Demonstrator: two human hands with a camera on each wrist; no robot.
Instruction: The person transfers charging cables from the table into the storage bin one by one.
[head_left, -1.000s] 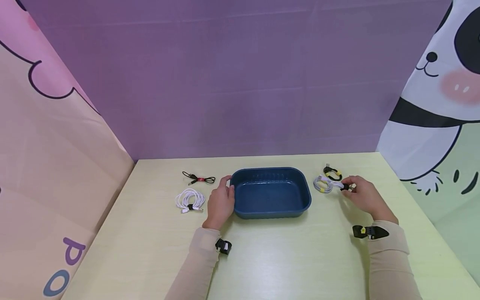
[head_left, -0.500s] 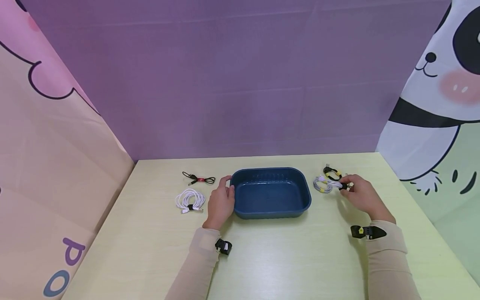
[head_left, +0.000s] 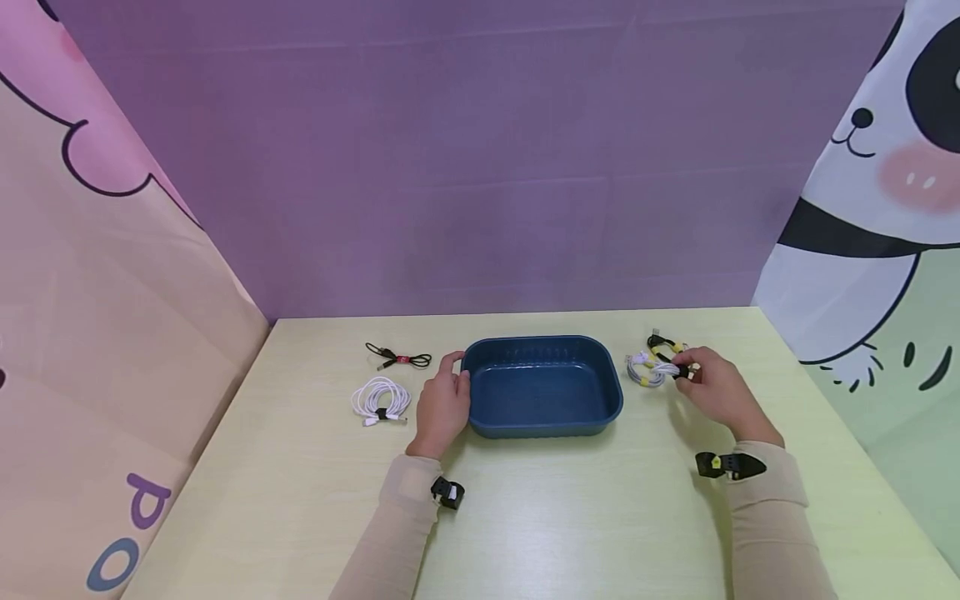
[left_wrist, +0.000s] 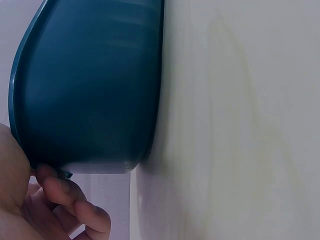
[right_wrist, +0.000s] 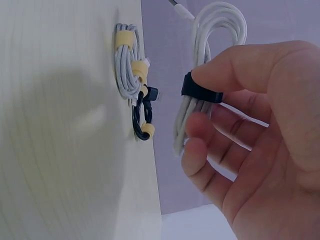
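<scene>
My left hand (head_left: pixel 442 410) grips the left rim of a dark blue rectangular plastic basin (head_left: pixel 543 392). In the left wrist view the thumb and fingers (left_wrist: pixel 65 192) pinch the rim of the basin (left_wrist: pixel 90 90). Held up off the table by my right hand (head_left: pixel 716 387) is a coiled white cable (right_wrist: pixel 220 25), pinched at its black strap (right_wrist: pixel 200 92). Beyond it lie a grey-white coiled cable (right_wrist: pixel 127 62) with yellow ties and a small black cable (right_wrist: pixel 142 117) with a yellow tie. Part of the held coil is hidden behind the fingers.
Left of the basin, a black cable (head_left: pixel 401 358) with a red tie lies behind a white coiled cable (head_left: pixel 381 398) with a black strap. The pale table (head_left: pixel 540 517) ends at a purple backdrop (head_left: pixel 480 167), with printed cloths on both sides.
My right hand has shifted slightly left with the white cable, toward the basin. The left hand and the basin stay where they were.
</scene>
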